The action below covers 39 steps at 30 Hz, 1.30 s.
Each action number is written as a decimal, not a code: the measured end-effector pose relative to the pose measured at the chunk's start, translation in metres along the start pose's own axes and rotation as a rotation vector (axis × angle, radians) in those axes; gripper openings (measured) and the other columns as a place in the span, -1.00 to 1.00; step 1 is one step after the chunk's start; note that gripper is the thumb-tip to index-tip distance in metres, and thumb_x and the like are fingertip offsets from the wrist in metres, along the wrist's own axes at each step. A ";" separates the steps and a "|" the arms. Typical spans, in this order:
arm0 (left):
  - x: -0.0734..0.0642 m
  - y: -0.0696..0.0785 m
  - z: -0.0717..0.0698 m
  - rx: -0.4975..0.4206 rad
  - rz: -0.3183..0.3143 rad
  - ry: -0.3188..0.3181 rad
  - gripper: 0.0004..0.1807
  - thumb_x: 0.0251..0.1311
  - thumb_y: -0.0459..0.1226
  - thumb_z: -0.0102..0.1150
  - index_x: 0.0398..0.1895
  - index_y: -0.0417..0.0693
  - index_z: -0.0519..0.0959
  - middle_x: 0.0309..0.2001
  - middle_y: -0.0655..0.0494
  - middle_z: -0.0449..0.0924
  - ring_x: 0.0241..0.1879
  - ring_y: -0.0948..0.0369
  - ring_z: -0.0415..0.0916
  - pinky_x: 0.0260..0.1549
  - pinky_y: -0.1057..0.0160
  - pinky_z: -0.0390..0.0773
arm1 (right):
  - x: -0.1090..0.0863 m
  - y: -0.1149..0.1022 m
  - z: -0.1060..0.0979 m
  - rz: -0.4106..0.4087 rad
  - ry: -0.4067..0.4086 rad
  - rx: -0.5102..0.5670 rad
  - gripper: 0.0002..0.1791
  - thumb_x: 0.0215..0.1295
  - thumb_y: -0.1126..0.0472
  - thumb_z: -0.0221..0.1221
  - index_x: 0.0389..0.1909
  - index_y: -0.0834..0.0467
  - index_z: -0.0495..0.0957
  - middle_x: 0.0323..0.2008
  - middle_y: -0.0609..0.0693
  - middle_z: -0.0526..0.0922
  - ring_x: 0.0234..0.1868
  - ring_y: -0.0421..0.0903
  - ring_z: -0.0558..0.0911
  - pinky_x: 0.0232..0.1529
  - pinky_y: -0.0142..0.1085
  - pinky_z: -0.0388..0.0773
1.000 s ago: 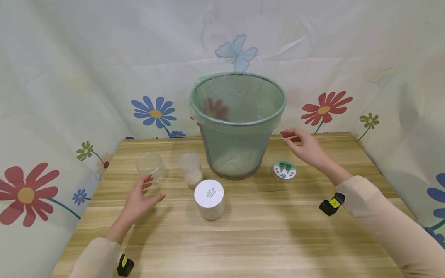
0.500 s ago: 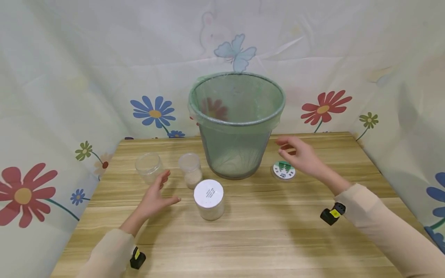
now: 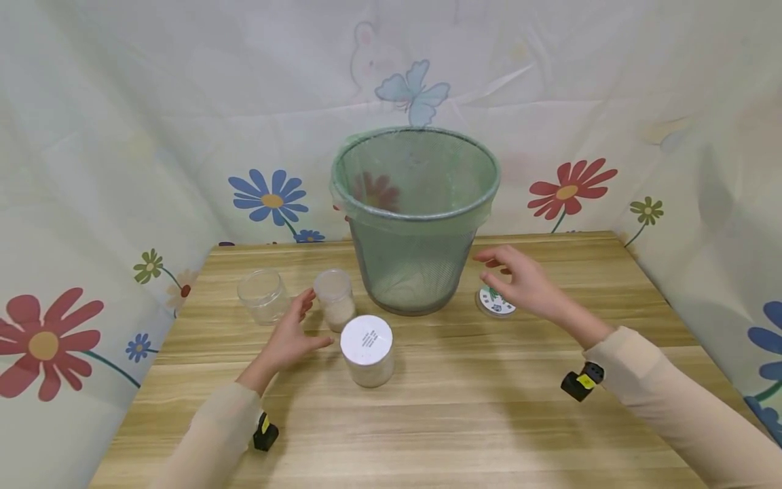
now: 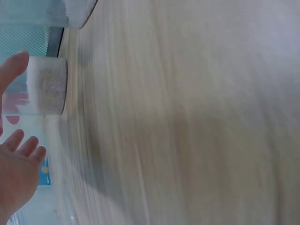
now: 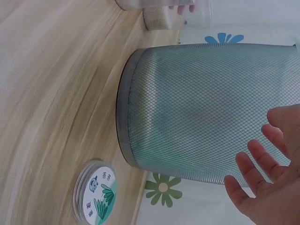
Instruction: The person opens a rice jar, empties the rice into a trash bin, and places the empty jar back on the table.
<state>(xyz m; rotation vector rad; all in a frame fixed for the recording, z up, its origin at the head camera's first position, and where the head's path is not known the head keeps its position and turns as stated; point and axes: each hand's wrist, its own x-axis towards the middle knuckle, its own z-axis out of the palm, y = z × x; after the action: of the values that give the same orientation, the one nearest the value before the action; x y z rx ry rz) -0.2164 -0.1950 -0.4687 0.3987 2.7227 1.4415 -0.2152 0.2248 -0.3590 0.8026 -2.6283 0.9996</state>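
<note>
Well, the clear jar [image 3: 339,314] of pale contents stands upright left of the head view's centre, long axis vertical. My left hand [image 3: 290,343] is at its lower left, thumb and fingers wide apart, the jar just beyond their gap; touching, I can't tell. Below right, the white-lidded jar [image 3: 368,339] bears print too tiny to read. Right of centre, my right hand [image 3: 527,282], fingers loosely parted, partly covers a round lid [image 3: 493,308] with small characters and green leaves.
</note>
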 end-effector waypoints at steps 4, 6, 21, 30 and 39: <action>0.009 0.000 0.005 -0.012 -0.021 -0.006 0.11 -0.23 -0.27 0.48 0.39 -0.17 -0.03 0.36 -0.18 0.09 0.32 -0.10 0.09 0.28 -0.05 0.12 | -0.001 0.000 0.003 -0.005 -0.007 0.001 -0.67 0.20 0.35 0.15 0.00 0.27 0.47 -0.05 0.15 0.53 -0.04 0.14 0.52 -0.14 0.05 0.53; 0.012 0.001 0.008 -0.025 -0.035 -0.007 0.11 -0.23 -0.26 0.48 0.39 -0.16 -0.03 0.36 -0.17 0.08 0.32 -0.10 0.10 0.28 -0.06 0.12 | -0.001 -0.001 0.004 -0.003 -0.016 0.004 -0.67 0.20 0.34 0.15 0.01 0.27 0.47 -0.05 0.15 0.52 -0.04 0.12 0.52 -0.14 0.05 0.53; 0.025 -0.001 0.021 -0.104 -0.098 0.013 0.08 -0.25 -0.33 0.47 0.35 -0.15 -0.01 0.31 -0.18 0.16 0.29 -0.12 0.15 0.25 -0.05 0.17 | -0.003 -0.019 0.008 -0.054 -0.064 0.004 -0.65 0.17 0.34 0.17 0.02 0.22 0.48 -0.04 0.09 0.53 -0.04 0.06 0.54 -0.14 -0.04 0.56; 0.030 -0.005 0.027 -0.134 -0.057 0.021 -0.01 -0.24 -0.41 0.44 0.30 -0.15 0.07 0.21 -0.20 0.30 0.20 -0.10 0.30 0.19 -0.03 0.29 | -0.007 -0.021 0.016 -0.045 -0.088 0.013 -0.65 0.17 0.33 0.18 0.01 0.19 0.49 -0.07 0.07 0.53 -0.03 0.04 0.54 -0.06 -0.06 0.54; 0.030 -0.007 0.030 -0.100 0.011 0.045 -0.15 -0.23 -0.40 0.41 0.20 -0.18 0.17 0.10 -0.25 0.40 0.11 -0.10 0.36 0.14 -0.07 0.33 | -0.009 -0.022 0.023 -0.034 -0.086 0.008 -0.65 0.17 0.35 0.18 0.01 0.21 0.50 -0.05 0.11 0.53 -0.02 0.04 0.53 -0.06 -0.03 0.53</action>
<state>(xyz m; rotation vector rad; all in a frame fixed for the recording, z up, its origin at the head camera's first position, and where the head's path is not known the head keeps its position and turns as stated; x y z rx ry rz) -0.2424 -0.1677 -0.4889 0.3813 2.6715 1.6008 -0.1959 0.1997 -0.3675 0.9089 -2.6739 0.9880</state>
